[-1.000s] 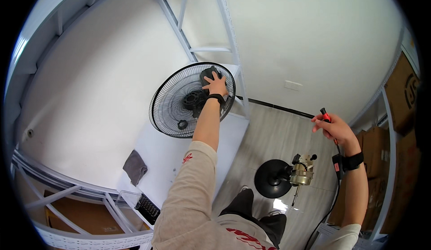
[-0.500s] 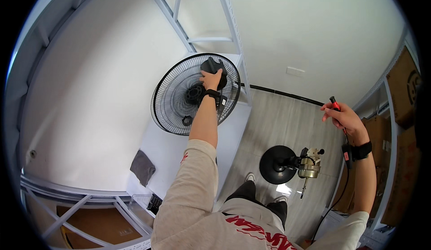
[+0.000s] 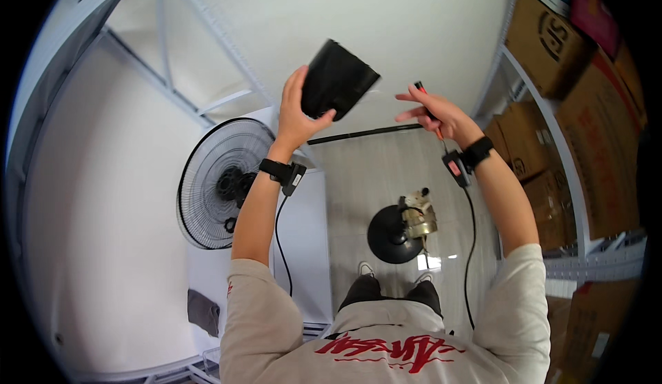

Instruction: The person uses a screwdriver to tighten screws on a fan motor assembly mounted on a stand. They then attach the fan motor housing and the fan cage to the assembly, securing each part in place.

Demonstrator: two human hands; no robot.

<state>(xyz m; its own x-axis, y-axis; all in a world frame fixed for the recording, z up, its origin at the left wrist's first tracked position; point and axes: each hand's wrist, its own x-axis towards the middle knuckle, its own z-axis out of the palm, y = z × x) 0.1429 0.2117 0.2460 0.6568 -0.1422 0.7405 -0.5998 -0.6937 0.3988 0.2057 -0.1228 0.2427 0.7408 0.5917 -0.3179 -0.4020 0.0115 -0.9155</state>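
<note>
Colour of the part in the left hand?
The held part is black; shows best in the head view.

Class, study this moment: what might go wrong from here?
The left hand holds the black part by one side, so it might tilt or slip. The right hand seems to hold a red and black tool loosely, so that could drop. The black cable hanging below the right wristband may snag.

Black cover (image 3: pixel 339 82) and, probably, red screwdriver (image 3: pixel 421 89) in the hands (image 3: pixel 298 117)
</note>
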